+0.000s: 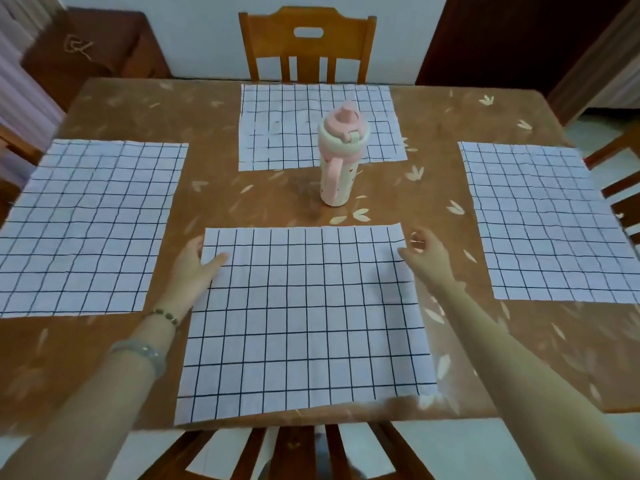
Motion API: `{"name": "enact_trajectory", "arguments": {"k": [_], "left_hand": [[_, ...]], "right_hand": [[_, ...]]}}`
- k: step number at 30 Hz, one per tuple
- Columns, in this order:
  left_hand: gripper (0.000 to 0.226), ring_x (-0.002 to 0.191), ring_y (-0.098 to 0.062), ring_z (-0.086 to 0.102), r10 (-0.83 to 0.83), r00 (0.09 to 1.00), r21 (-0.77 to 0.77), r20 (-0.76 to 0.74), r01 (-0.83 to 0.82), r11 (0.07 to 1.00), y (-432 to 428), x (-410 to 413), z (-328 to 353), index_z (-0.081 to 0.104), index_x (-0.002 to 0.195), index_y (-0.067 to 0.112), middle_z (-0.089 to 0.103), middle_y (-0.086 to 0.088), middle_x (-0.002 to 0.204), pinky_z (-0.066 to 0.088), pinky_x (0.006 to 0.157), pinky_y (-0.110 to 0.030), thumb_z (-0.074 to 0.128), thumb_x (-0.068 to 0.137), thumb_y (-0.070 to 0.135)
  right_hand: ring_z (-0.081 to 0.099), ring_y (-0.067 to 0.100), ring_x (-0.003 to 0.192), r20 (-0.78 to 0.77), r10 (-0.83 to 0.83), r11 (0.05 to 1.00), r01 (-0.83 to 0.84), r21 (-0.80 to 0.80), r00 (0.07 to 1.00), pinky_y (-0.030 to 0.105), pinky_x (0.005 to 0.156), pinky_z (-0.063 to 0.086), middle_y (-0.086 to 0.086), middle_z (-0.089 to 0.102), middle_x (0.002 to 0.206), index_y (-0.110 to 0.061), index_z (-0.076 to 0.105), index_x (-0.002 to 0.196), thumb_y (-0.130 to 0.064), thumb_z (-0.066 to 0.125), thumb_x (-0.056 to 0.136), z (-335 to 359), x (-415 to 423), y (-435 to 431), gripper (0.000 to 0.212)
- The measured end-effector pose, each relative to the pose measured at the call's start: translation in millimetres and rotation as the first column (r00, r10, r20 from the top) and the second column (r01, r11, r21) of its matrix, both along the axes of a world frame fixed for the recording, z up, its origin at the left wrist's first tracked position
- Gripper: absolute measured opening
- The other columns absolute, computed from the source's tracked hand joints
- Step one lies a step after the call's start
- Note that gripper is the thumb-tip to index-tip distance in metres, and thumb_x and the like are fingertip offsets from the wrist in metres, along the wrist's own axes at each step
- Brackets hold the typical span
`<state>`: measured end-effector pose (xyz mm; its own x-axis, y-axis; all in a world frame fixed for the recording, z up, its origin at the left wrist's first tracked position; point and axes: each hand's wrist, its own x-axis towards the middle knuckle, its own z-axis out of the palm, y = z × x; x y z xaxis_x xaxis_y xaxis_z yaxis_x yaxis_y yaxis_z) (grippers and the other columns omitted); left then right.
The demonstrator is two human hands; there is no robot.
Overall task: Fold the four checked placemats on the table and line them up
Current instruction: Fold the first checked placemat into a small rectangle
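The near mat (304, 317) is lying flat at the near edge of the tabletop (207, 116), with its front border hanging a little over that edge, so a pull toward the person is risking to slide it off. Uneven lifting of the 2 far corners is likely giving a crooked fold. The bottle (337, 157) is standing upright near the tabletop centre, just beyond this mat and in front of the far mat (284, 133), so a reach across may be knocking it over. The left hand (194, 265) is pinching the far-left corner, thumb on top, fingers apparently going under. The right hand (424, 252) is half curled at the far-right corner, thumb touching the border; I cannot tell if it is gripping.
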<state>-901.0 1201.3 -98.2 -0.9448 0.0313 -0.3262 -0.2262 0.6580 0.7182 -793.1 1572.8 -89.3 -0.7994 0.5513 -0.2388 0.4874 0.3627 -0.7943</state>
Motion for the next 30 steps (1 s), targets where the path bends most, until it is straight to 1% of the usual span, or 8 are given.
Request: {"name": "enact_trajectory", "arguments": {"k": [5,11,13,19,23,25,27,30], "left_hand": [[0.074,0.134,-0.033,0.040,0.050,0.998,-0.153,0.029,-0.045,0.987,0.6,-38.9,-35.1,0.035,0.144,0.005,0.042,-0.016,0.146,0.034,0.108,-0.046,0.069,0.086,0.036],[0.053,0.130,-0.033,0.045,-0.016,0.995,-0.315,-0.100,-0.017,0.949,4.4,-66.3,-52.1,0.052,0.128,-0.004,0.040,-0.009,0.150,0.036,0.109,-0.043,0.069,0.083,0.018],[0.051,0.129,-0.035,0.044,-0.006,0.991,-0.326,-0.133,-0.038,0.945,7.5,-71.2,-55.1,0.054,0.125,-0.003,0.040,-0.010,0.149,0.036,0.108,-0.045,0.070,0.080,0.013],[0.044,0.100,-0.034,0.058,0.194,0.981,-0.200,-0.002,-0.190,0.961,14.2,-79.5,-57.6,0.052,0.123,0.001,0.061,-0.015,0.104,0.041,0.078,-0.034,0.067,0.082,0.008],[0.013,0.073,-0.028,0.052,0.125,0.991,-0.259,-0.039,-0.131,0.957,10.4,-81.7,-59.0,0.058,0.084,0.001,0.055,-0.009,0.078,0.038,0.064,-0.032,0.066,0.082,0.011],[0.013,0.073,-0.028,0.051,0.051,0.997,-0.274,-0.066,-0.068,0.959,8.7,-78.3,-54.6,0.059,0.083,0.003,0.054,-0.008,0.082,0.037,0.064,-0.032,0.066,0.085,0.014],[0.019,0.092,-0.032,0.056,-0.002,0.996,-0.255,-0.092,-0.022,0.967,4.0,-73.7,-46.9,0.065,0.098,0.000,0.060,-0.012,0.101,0.038,0.073,-0.033,0.066,0.087,0.015],[0.033,0.110,-0.034,0.057,-0.027,0.989,-0.205,-0.148,-0.004,0.979,-10.7,-70.8,-30.4,0.065,0.113,0.000,0.063,-0.014,0.121,0.041,0.083,-0.033,0.068,0.086,0.019]], "right_hand": [[0.056,0.037,0.098,0.147,-0.058,0.994,0.043,0.104,0.987,0.038,0.078,0.043,0.020,0.062,0.099,0.004,0.058,0.105,-0.012,0.061,0.083,-33.1,-36.1,18.2,0.028],[0.058,0.029,0.091,0.273,-0.088,0.995,0.069,0.078,0.958,0.037,0.079,0.046,0.010,0.063,0.092,0.001,0.060,0.104,-0.021,0.067,0.081,-56.5,-69.9,35.5,0.033],[0.062,0.032,0.092,0.282,-0.096,0.995,0.081,0.063,0.955,0.037,0.077,0.048,0.016,0.067,0.096,0.001,0.063,0.103,-0.019,0.071,0.078,-63.9,-75.8,37.6,0.034],[0.051,0.024,0.068,0.293,-0.140,0.989,0.145,0.006,0.946,0.028,0.055,0.037,0.005,0.053,0.066,-0.001,0.063,0.080,-0.014,0.070,0.073,-75.5,-84.4,44.4,0.017],[0.045,0.023,0.062,0.281,-0.172,0.981,0.189,-0.034,0.944,0.029,0.063,0.038,0.004,0.045,0.058,-0.007,0.056,0.070,-0.013,0.067,0.076,-74.1,-83.2,50.4,0.014],[0.044,0.022,0.060,0.251,-0.174,0.980,0.192,-0.050,0.952,0.029,0.065,0.039,0.001,0.045,0.055,-0.010,0.052,0.063,-0.013,0.069,0.075,-71.2,-79.7,55.3,0.021],[0.046,0.021,0.058,0.206,-0.176,0.976,0.197,-0.088,0.963,0.032,0.064,0.041,-0.003,0.048,0.053,-0.015,0.053,0.057,-0.015,0.074,0.072,-65.1,-74.4,58.8,0.025],[0.039,0.017,0.047,0.131,-0.138,0.972,0.160,-0.172,0.982,0.027,0.050,0.035,-0.008,0.043,0.041,-0.015,0.052,0.052,-0.012,0.076,0.073,-46.5,-64.4,59.3,0.032]]}}
